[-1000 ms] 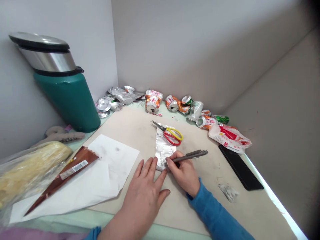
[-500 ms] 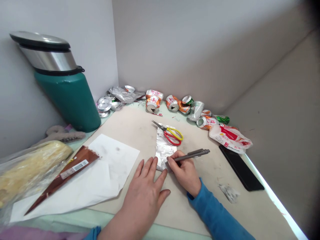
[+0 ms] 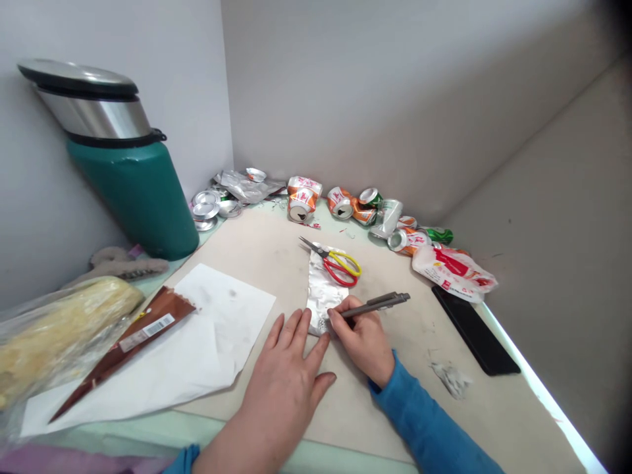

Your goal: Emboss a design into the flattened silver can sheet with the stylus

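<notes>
The right hand [image 3: 363,339] is closed on a dark pen [image 3: 380,303], pinched between thumb and fingers. The pen's long axis lies at a shallow slant: its back end sticks out rightward and a little away from the person, while its tip end points left and down to the near end of a silver metal sheet [image 3: 320,289]. The exact tip is too small to make out. The sheet lies flat on a beige mat [image 3: 257,253], its long axis running away from the person. The left hand [image 3: 284,375] rests palm down, fingers slightly spread, fingertips at the sheet's near left corner. Across the sheet's far end lie scissors [image 3: 323,254], blades pointing far left, red and yellow handles toward the near right.
</notes>
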`<state>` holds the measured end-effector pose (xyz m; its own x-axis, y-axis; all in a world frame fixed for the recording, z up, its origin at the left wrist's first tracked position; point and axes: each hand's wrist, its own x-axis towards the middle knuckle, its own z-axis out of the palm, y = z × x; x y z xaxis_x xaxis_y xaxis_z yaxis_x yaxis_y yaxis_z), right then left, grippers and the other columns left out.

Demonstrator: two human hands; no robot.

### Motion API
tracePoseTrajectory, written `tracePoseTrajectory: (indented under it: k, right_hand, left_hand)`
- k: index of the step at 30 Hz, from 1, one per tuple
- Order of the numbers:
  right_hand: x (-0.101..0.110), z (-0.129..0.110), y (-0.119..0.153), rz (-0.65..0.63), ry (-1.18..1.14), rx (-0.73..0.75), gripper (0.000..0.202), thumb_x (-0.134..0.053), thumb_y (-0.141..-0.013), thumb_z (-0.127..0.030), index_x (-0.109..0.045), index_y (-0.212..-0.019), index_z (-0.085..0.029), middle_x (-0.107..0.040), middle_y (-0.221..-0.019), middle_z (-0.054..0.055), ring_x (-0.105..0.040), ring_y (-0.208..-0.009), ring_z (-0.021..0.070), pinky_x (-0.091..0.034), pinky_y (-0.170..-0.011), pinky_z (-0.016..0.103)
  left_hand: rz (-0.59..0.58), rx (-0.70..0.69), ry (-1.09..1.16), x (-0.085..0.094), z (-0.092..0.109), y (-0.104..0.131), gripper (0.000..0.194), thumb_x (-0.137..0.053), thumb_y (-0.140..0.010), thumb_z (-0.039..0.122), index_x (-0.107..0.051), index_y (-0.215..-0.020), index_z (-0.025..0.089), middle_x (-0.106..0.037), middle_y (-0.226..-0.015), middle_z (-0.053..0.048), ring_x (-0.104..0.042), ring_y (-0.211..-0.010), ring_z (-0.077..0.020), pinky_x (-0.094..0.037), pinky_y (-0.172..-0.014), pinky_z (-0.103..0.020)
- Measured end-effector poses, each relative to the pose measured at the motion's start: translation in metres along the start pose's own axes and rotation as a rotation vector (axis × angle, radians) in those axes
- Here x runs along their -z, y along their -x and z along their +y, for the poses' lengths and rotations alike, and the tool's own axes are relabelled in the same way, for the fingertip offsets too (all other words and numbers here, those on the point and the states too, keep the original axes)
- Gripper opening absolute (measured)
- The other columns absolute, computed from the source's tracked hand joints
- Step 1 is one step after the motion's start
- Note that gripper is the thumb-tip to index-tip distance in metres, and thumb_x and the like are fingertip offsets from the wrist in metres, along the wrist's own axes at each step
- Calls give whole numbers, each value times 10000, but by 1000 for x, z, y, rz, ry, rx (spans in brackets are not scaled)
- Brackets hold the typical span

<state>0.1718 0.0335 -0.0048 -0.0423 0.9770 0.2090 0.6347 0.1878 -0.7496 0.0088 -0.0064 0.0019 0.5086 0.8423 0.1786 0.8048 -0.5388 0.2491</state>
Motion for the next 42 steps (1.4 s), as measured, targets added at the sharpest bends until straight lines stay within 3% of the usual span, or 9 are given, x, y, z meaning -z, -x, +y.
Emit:
tracePoseTrajectory:
  k: [26,31,42]
  right_hand:
    - [1,1,3,-17,-26,17,189,-539,-844,-290,-504,-683,-199,-497,-556,-37,-480,-524,128,-369,-530,245]
    - [1,6,2,46,-124,-3,195,-528,-853,-297,-489,-686,-205,-477,-555,-45,-467,-524,123,-377,-524,237]
    - [1,2,3,-3,-29,14,190,-524,-848,-280,-493,-676,-207,-499,-558,-37,-492,-526,131,-377,-529,247]
  left_hand:
    - [5,-5,-5,0,1,1,477,-511,-860,457,-536,-1279,229,-413,-1402,-198,-350,-1310,-332,-310,-1055,-539]
    - [17,-1,-8,0,0,0,452,-510,-862,450,-560,-1254,230,-415,-1401,-196,-353,-1309,-331,-311,-1053,-542]
    - [-8,4,6,0,0,0,470,-501,-866,456,-539,-1275,228,-398,-1411,-198,-335,-1318,-331,-297,-1060,-543]
